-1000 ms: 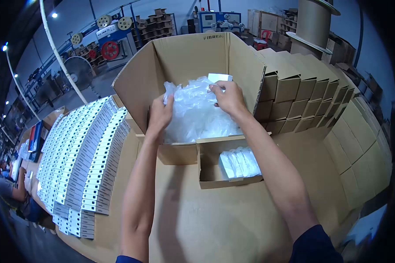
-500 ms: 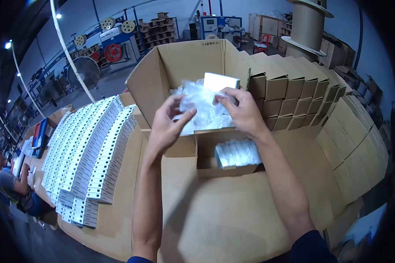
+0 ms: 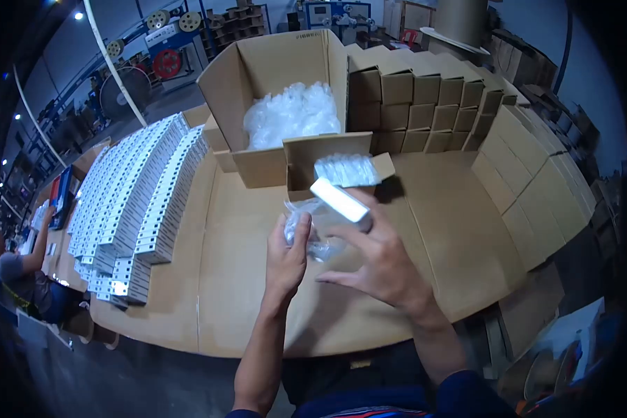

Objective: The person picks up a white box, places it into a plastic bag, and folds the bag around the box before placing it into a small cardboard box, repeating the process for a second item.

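White box (image 3: 339,199) in right hand (image 3: 376,261) (fingers spread), plastic wrap (image 3: 306,230) pinched by left hand (image 3: 287,256).

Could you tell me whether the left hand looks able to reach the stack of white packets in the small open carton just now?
Probably not freely: the left hand is closed on a clear plastic bag. The white packets in the small carton lie uncovered just beyond.

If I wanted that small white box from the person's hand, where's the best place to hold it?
Probably by its two long narrow sides, coming from above. The small white box is a flat slab tilted up on the right hand's fingertips, so its top is free, while the left hand holds the clear plastic bag.
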Motion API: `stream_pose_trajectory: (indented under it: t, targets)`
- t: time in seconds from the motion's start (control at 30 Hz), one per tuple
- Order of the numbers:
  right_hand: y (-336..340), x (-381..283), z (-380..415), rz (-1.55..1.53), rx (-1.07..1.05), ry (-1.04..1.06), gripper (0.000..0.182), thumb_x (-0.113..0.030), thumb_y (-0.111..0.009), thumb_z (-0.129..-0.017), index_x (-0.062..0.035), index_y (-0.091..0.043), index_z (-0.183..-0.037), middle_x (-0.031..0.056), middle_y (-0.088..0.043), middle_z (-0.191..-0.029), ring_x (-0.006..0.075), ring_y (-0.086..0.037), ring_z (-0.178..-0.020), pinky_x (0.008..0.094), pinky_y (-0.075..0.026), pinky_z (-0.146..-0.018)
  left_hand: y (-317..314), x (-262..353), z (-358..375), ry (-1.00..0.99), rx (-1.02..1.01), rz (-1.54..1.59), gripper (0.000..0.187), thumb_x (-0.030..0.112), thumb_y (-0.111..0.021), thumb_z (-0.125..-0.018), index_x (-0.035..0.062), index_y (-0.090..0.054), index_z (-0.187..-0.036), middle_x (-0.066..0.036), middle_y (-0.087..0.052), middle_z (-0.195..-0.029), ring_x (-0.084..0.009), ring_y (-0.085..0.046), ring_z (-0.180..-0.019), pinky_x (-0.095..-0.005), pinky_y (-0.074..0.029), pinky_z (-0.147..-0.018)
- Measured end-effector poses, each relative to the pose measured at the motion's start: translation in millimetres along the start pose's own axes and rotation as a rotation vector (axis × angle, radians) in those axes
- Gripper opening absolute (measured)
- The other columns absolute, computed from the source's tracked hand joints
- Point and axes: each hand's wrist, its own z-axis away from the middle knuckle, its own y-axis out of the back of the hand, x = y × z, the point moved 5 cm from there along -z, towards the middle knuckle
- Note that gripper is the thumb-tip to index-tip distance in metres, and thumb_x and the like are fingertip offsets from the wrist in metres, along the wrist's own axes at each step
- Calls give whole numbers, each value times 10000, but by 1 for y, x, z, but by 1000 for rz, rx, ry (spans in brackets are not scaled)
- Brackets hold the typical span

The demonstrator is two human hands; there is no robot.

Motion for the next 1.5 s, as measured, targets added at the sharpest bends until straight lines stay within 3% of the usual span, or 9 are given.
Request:
stream_pose_trajectory:
  t: [0.13,0.27,0.5,0.6,0.8,1.0,1.2,1.37,1.5]
  targets:
    - [-18,26,38,-58,111,-98,304,-120,-876,-735,-23,-749,-994,216,-616,-1215,389,-633,-1054,436,-516,-958,-17,1,30,117,-97,93,256,232,-652,-1025,36,-531,-1134,-6,-607,-840,-29,-520,-608,-215,-382,-455]
    - [-29,61,85,-454,155,-678,148,-146,-790,-883,-4,-757,-910,153,-664,-1065,202,-640,-969,324,-508,-799,-18,-10,46,158,-146,88,230,95,-683,-986,48,-525,-1146,31,-572,-737,-17,-437,-520,-214,-296,-425]
    - [-35,89,122,-900,444,-783,178,-126,-666,-999,27,-732,-938,15,-698,-862,71,-580,-793,233,-459,-728,17,-26,62,193,-135,218,125,33,-589,-1011,54,-513,-1108,51,-459,-611,-34,-357,-494,-221,-265,-446]
    - [-40,94,132,-896,508,-825,213,-164,-672,-1008,34,-734,-960,14,-702,-886,62,-573,-795,229,-458,-727,31,-40,60,215,26,440,201,138,-621,-1015,47,-523,-1165,-9,-546,-844,-83,-513,-737,-242,-400,-593]
    - [-73,64,140,-993,687,-931,245,-190,-673,-1013,37,-736,-946,16,-698,-889,59,-578,-790,223,-471,-728,-24,-34,73,-291,-9,-501,184,152,-684,-972,-14,-657,-1048,-41,-633,-943,-130,-593,-874,-297,-488,-753]
    - [-77,64,166,-1122,455,-871,206,-93,-747,-945,64,-663,-1049,54,-701,-958,102,-647,-802,256,-545,-765,-15,-36,63,-15,-15,-224,160,84,-541,-1034,-11,-629,-942,-106,-658,-857,-171,-638,-828,-314,-495,-782]
    - [-67,73,164,-933,346,-884,207,-135,-778,-934,39,-688,-1002,23,-671,-951,71,-603,-806,225,-498,-724,-11,-31,63,-351,-166,-520,62,-35,-575,-931,20,-599,-916,-155,-655,-993,-304,-630,-915,-387,-503,-857]
    - [-69,74,173,-857,509,-862,216,-179,-772,-947,21,-705,-900,-26,-615,-835,23,-466,-705,213,-366,-587,22,-49,56,-364,313,54,240,183,-541,-1039,-9,-524,-1182,-112,-573,-1096,-218,-560,-1134,-359,-426,-1035]
    - [-67,75,181,-724,522,-859,236,-191,-759,-958,16,-700,-862,-57,-595,-757,27,-457,-700,223,-362,-598,-3,-68,76,22,-11,167,555,223,-712,-954,-17,-434,-1370,-114,-533,-1261,-207,-537,-1196,-351,-419,-1084]
